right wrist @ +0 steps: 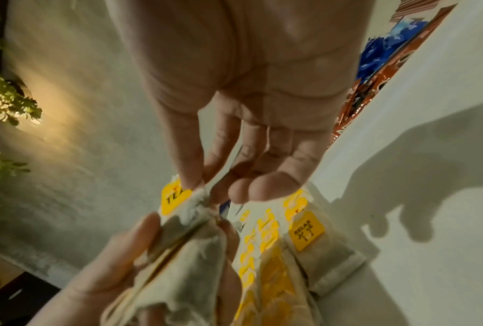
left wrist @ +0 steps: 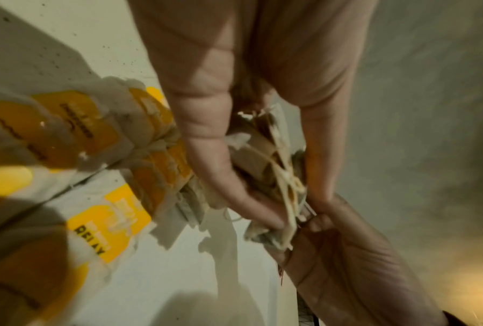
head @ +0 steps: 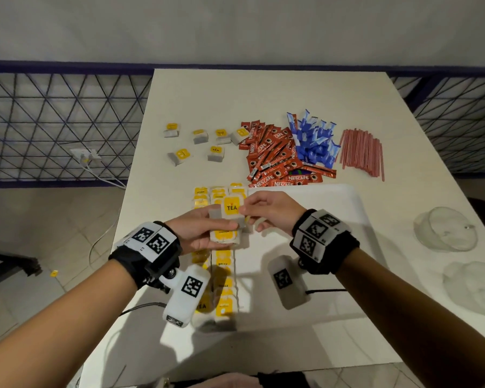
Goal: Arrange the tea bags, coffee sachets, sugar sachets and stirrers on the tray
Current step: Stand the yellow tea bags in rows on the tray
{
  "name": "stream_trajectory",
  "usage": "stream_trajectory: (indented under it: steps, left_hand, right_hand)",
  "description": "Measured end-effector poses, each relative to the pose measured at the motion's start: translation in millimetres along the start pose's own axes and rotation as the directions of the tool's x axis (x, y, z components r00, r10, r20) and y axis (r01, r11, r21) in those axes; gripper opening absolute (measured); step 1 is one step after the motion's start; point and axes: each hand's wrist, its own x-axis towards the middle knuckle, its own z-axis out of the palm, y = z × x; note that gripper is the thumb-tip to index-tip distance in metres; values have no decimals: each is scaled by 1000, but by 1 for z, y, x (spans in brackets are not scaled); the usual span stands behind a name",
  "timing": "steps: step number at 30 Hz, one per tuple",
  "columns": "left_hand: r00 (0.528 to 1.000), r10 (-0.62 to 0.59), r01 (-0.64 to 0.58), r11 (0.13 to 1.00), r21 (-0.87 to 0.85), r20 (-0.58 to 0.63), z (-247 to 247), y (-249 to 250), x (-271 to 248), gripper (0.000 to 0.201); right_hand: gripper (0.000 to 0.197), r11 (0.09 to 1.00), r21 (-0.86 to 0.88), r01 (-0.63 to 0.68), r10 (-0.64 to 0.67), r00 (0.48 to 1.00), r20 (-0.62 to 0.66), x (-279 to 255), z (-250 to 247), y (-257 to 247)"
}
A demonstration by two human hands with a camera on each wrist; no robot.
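Note:
My left hand (head: 199, 233) grips a small stack of tea bags (head: 225, 237) above the white tray (head: 333, 219). My right hand (head: 266, 211) pinches the top tea bag (head: 231, 207), the one with a yellow TEA tag, between thumb and forefinger. The left wrist view shows my left hand's fingers (left wrist: 234, 192) wrapped round the stack (left wrist: 273, 167). In the right wrist view the pinch sits at the tag (right wrist: 176, 199). Rows of tea bags (head: 221, 278) lie on the tray's left side. Beyond the tray are several loose tea bags (head: 199, 135), red coffee sachets (head: 275, 155), blue sugar sachets (head: 314, 138) and pink stirrers (head: 361, 152).
A clear glass lid (head: 445, 228) and a crumpled clear bag (head: 476, 284) lie at the table's right edge. A wire fence (head: 53, 121) runs behind the table. A wall socket with a cable (head: 84, 155) is on the left.

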Motion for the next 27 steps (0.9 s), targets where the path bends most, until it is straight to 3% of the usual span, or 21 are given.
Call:
stream_trajectory:
  steps: [5, 8, 11, 21, 27]
  left_hand:
    - [1000, -26, 26, 997, 72, -2, 0, -4, -1, 18]
    - [998, -43, 47, 996, 81, -47, -6, -7, -2, 37]
    - [992, -66, 75, 993, 87, -105, -11, -12, -6, 22]
    - [972, -80, 99, 992, 79, -222, -24, -29, -24, 19]
    - [966, -64, 77, 996, 41, -250, -28, -34, -33, 19]
  right_hand:
    - [12, 992, 126, 20, -18, 1000, -20, -3, -7, 3]
    - [13, 987, 160, 18, -11, 999, -47, -3, -9, 9]
    - [14, 990, 140, -3, 11, 998, -63, -3, -9, 17]
    - [17, 985, 30, -169, 170, 984, -46, -3, 7, 53]
    - [9, 984, -63, -168, 155, 973, -173, 15, 10, 52]
